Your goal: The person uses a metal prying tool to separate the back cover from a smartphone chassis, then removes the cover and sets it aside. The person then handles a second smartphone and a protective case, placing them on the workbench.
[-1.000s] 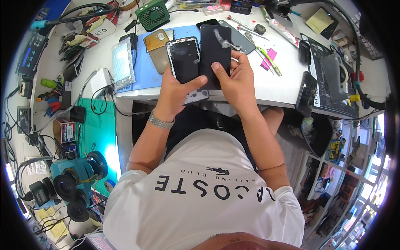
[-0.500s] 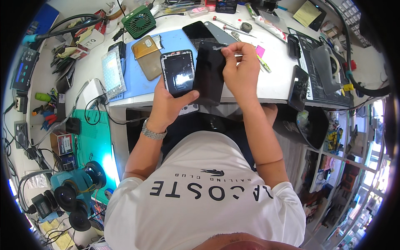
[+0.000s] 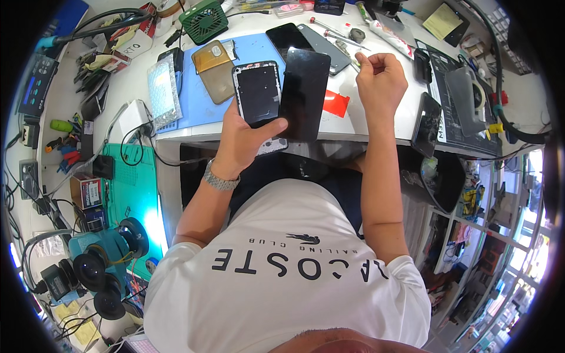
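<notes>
My left hand (image 3: 244,132) grips an opened phone body (image 3: 258,91) and a dark phone screen panel (image 3: 306,88) side by side. Its thumb lies across their lower edges, where they overlap. Wide black glass faces up on the panel; the body has a pale rim round a dark recess. Apart from both, my right hand (image 3: 384,82) is raised over the right of the table with fingers pinched. A thin yellowish strip (image 3: 356,61) shows beside its fingertips; whether the hand holds it is unclear. A red-orange sheet (image 3: 336,104) lies between the panel and this hand.
On a blue mat (image 3: 188,112) lies an amber phone case (image 3: 215,73). Beyond are a dark phone (image 3: 288,40), a grey phone back (image 3: 323,50), a green fan (image 3: 203,22) and screwdrivers (image 3: 347,40). Another phone (image 3: 426,125) rests at the right edge; a microscope (image 3: 103,267) stands left.
My right hand has left the top corner of the screen panel and moved right. The red-orange sheet has come into view. The left hand keeps its grip on both parts.
</notes>
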A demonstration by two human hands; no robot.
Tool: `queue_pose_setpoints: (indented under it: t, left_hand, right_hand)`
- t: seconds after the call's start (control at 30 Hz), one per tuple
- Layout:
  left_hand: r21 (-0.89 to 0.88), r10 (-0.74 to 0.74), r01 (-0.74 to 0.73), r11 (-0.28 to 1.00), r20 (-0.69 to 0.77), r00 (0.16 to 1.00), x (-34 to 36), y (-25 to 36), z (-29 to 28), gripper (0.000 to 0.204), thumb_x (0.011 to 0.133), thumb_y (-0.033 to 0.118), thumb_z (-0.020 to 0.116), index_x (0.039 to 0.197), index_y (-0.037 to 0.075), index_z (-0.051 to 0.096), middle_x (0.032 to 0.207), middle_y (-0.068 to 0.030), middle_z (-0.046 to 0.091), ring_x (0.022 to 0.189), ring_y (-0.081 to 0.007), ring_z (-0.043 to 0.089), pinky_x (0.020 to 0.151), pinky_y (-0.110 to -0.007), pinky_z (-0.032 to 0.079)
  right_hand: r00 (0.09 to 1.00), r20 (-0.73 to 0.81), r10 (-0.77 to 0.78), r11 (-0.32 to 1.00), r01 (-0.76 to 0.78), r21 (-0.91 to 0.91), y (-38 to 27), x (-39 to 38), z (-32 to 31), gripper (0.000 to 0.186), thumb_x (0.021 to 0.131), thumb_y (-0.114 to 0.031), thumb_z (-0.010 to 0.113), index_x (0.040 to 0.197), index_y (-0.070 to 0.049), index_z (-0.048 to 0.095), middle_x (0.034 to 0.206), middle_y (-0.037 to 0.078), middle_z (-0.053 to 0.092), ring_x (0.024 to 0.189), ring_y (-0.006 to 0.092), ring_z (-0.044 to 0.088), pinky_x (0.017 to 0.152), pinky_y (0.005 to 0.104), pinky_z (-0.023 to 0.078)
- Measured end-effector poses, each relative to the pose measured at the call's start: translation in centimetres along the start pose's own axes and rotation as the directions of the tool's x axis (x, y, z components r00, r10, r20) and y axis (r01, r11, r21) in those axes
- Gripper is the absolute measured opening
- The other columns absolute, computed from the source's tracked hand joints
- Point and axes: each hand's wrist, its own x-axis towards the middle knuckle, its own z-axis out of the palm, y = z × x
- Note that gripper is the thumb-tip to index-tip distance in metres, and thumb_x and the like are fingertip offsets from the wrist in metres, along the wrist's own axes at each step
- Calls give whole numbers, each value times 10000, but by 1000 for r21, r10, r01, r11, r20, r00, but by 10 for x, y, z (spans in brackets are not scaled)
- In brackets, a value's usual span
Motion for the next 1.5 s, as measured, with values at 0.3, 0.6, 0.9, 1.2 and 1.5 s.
queue_pose_setpoints:
  t: [0.3,0.6,0.9,1.2,1.5]
  left_hand:
    - [11,69,-69,998,-17,997,2,-6,6,508,795,-50,841,1253,22,634,1140,-45,684,996,-119,656,871,-295,567]
    - [73,3,1,997,-58,998,-5,4,13,539,781,-66,827,1274,-25,614,1119,-76,721,968,-150,710,860,-304,594]
    - [295,109,-94,951,-35,993,-11,13,13,558,767,-95,837,1271,-50,603,1148,-129,738,999,-191,721,907,-338,589]
    - [365,246,-262,894,90,965,-25,15,15,531,826,-109,791,1303,-64,562,1150,-151,731,1006,-188,717,865,-322,601]
    - [31,76,-70,997,-279,957,-19,18,20,662,743,-76,857,1350,-48,594,1181,-155,733,1046,-213,713,956,-347,577]
  right_hand:
    - [807,86,-584,810,572,131,-34,-35,-7,251,793,-49,818,1029,-108,756,1336,178,581,1200,367,562,962,463,477]
    - [614,303,-729,685,662,305,-61,-62,-6,354,664,-97,868,954,-41,675,1323,198,597,1308,406,518,1057,552,339]
    - [527,653,-544,807,543,233,-54,-55,-11,190,813,-208,788,859,-24,777,895,109,691,1144,308,530,998,461,348]
    - [620,767,-167,968,252,6,-67,-43,-19,135,832,-178,741,846,-59,803,839,127,746,1007,315,639,909,430,437]
    - [986,165,16,985,-44,168,-30,3,-17,212,793,-118,834,843,-8,660,785,138,763,743,325,747,716,411,571]
